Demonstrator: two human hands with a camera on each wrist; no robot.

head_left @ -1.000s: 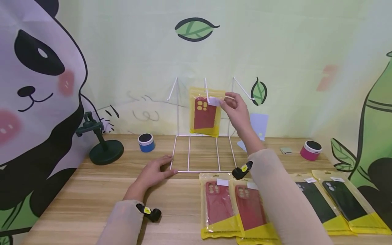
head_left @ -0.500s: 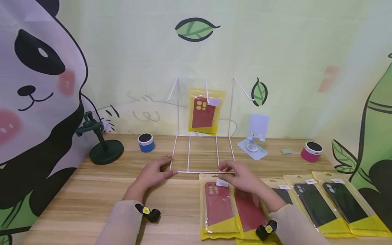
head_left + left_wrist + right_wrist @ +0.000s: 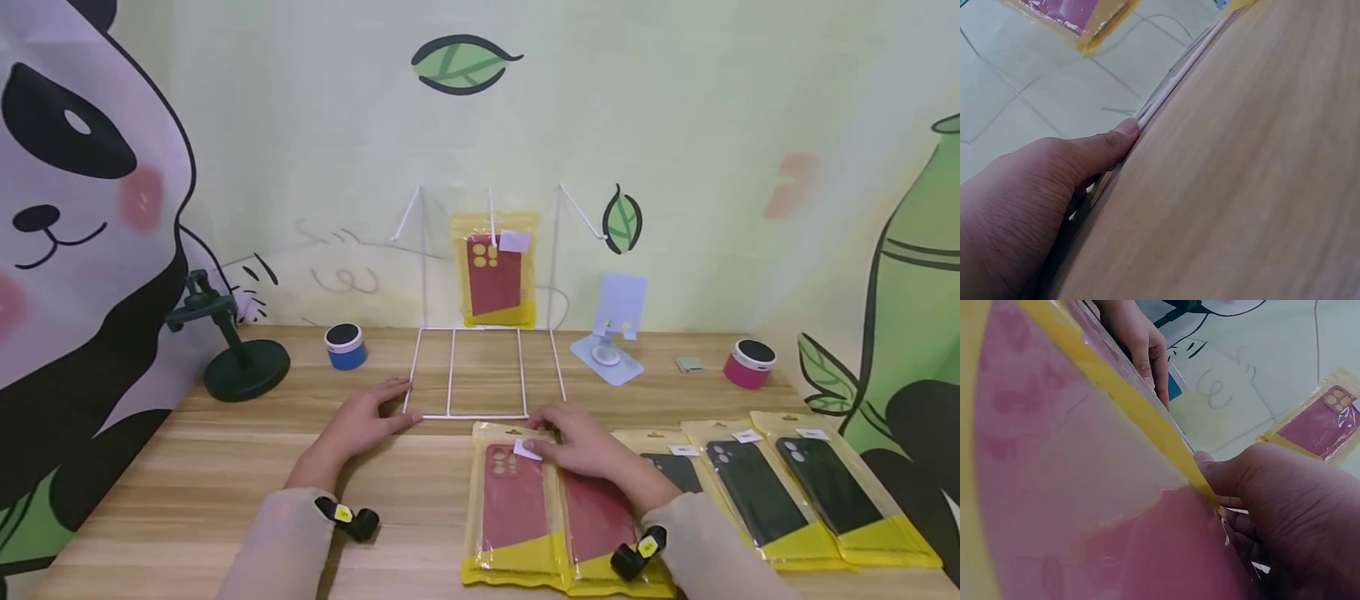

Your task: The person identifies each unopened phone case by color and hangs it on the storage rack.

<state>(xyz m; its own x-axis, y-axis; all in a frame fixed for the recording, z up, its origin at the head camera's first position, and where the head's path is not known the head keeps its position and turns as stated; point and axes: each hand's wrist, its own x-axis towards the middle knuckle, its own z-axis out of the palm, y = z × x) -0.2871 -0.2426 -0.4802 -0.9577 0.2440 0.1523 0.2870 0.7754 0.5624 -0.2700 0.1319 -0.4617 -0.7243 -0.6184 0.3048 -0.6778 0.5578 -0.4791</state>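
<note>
White wire forms the rack [image 3: 451, 375]; the left hand [image 3: 356, 429] rests at its eight o'clock corner, thumb and fingers apart. At twelve o'clock the hung packet [image 3: 495, 271], holding a red phone case [image 3: 495, 287], dangles from the middle hook [image 3: 492, 212], let go within the last second. Work seems to have moved on: the right hand [image 3: 588, 446] has dropped to the near red packet [image 3: 514, 517] at six o'clock; whether its grip has closed, I cannot tell. Rightward on the tabletop [image 3: 390, 492], another red packet [image 3: 596, 517] at five and three dark packets [image 3: 761, 492] around four each hold a case.
</note>
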